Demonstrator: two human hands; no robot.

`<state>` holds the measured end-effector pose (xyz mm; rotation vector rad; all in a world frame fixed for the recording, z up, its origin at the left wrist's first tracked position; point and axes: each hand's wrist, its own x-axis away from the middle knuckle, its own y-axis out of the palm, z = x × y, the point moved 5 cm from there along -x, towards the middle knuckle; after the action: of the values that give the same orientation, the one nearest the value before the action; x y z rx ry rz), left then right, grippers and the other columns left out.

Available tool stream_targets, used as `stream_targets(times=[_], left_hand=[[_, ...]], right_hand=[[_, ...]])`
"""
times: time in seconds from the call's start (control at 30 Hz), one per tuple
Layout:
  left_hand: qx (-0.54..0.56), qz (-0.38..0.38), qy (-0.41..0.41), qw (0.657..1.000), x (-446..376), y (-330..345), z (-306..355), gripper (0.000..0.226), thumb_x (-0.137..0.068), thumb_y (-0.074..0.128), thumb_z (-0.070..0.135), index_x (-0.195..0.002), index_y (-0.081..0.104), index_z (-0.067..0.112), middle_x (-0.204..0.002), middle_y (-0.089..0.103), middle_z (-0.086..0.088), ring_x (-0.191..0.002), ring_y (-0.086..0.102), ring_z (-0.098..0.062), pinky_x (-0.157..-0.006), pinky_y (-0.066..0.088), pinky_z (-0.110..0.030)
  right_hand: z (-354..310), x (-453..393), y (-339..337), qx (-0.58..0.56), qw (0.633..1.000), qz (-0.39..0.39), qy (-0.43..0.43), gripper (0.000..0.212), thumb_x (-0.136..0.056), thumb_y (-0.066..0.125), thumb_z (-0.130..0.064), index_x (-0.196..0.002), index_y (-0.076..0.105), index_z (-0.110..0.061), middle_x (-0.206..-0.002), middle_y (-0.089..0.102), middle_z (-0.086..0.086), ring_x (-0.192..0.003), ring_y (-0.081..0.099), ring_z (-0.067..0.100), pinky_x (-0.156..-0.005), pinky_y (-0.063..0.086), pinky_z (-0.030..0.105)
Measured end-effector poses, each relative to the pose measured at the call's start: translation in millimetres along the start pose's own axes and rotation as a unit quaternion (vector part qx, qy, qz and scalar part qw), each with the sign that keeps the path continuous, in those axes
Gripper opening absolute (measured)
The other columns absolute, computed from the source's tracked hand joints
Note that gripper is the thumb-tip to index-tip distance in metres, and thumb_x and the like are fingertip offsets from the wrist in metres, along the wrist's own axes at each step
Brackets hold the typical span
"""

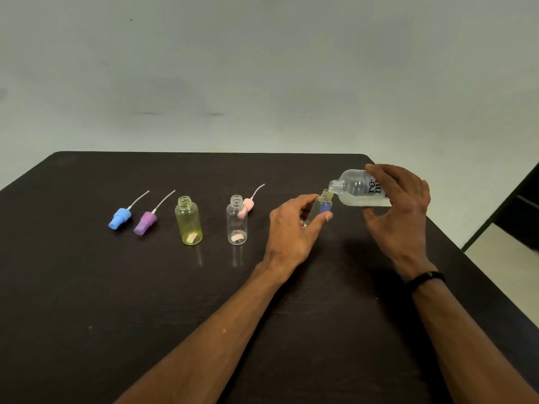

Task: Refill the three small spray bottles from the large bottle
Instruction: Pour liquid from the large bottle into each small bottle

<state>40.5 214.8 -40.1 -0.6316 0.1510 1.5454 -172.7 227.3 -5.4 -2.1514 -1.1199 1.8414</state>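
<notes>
My right hand [401, 211] grips the large clear bottle [357, 188], tipped on its side with its open neck down-left. That neck sits right over the mouth of a small bottle [323, 204], which my left hand [294, 228] holds between thumb and fingers, tilted toward the large one. Something blue shows behind or inside the small bottle. A yellow small bottle [188, 220] and a clear small bottle [236, 220] stand upright and uncapped to the left on the dark table [116, 287].
Three spray caps with dip tubes lie on the table: blue [119, 217], purple [145, 223], and pink [246, 206] behind the clear bottle. The table's right edge runs close beside my right forearm, with floor beyond.
</notes>
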Motion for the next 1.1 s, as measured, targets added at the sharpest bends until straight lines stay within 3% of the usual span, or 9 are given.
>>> stream_targets(times=[0.43,0.97,1.1], left_hand=[[0.027,0.021,-0.003,0.999,0,-1,1,0.038,-0.092,0.081,0.033,-0.127,0.074,0.022,-0.11,0.077,0.011,-0.1,0.072,-0.006,-0.085,0.062,-0.033],[0.063,0.059,0.015,0.996,1,-4,9,0.034,-0.093,0.081,0.025,-0.126,0.074,0.021,-0.108,0.077,0.012,-0.097,0.073,-0.005,-0.085,0.063,-0.031],[0.07,0.077,0.002,0.995,0,-8,7,0.035,-0.093,0.081,0.027,-0.126,0.073,0.022,-0.108,0.078,0.013,-0.098,0.073,-0.004,-0.087,0.062,-0.027]], right_hand=[[-3,4,3,-0.028,0.999,-0.016,0.04,0.084,-0.073,0.089,-0.003,-0.149,0.059,-0.025,-0.144,0.06,0.005,-0.137,0.052,0.029,-0.115,0.04,0.064],[-7,8,7,-0.098,0.989,-0.02,0.108,0.082,-0.074,0.091,-0.008,-0.147,0.061,-0.028,-0.139,0.064,-0.001,-0.125,0.052,0.01,-0.108,0.053,0.055],[-11,8,4,-0.111,0.986,-0.01,0.124,0.078,-0.074,0.093,-0.01,-0.145,0.063,-0.023,-0.133,0.061,-0.012,-0.12,0.054,0.006,-0.105,0.055,0.04]])
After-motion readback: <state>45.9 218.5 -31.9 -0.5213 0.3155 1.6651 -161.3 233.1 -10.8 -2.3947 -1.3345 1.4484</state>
